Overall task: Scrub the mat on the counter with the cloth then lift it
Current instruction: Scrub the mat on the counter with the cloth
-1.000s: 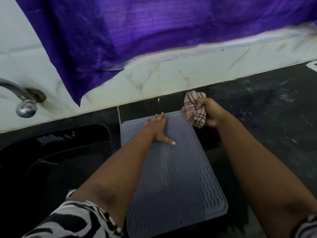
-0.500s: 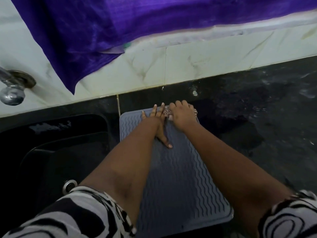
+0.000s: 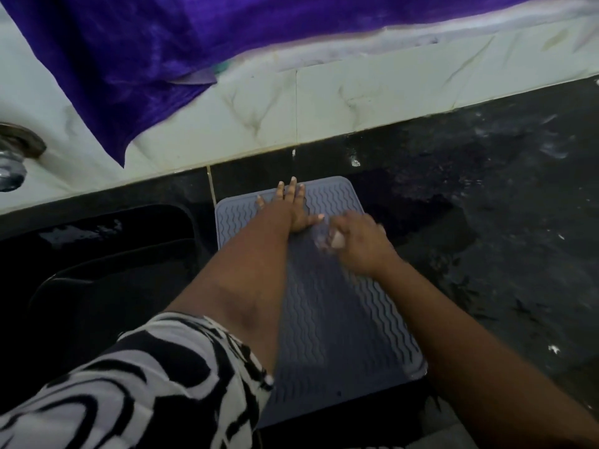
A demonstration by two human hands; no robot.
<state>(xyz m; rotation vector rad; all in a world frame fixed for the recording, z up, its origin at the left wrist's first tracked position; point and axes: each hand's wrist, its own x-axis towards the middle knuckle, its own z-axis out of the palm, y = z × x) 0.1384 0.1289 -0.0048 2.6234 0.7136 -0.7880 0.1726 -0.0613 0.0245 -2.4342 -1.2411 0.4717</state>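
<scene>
Head view only. Grey ribbed mat [image 3: 330, 319] lies flat on dark wet desk [image 3: 486, 222], long side running away from the person, just beside the sink [image 3: 97, 254] to its left.

L hand [image 3: 293, 207]: grip open, palm down, fingers spread flat, pressing mat's far end nr the far edge.

R hand [image 3: 359, 243]: just right of and nearer than L hand, almost touching L thumb. Motion-blurred. Grip curled closed on cloth [image 3: 335, 241]; only a pale bit of cloth shows at the knuckles, rest hidden under the hand. Cloth down on mat surface, upper-middle part.

Mat not lifted; near right corner sits flat by R forearm.

Beyond both grips: pale tiled wall [image 3: 356, 98], purple fabric [image 3: 162, 43] hanging over it. Tap [image 3: 13, 160] far left of L grip. Zebra-print sleeve [image 3: 146, 384] on L arm.
</scene>
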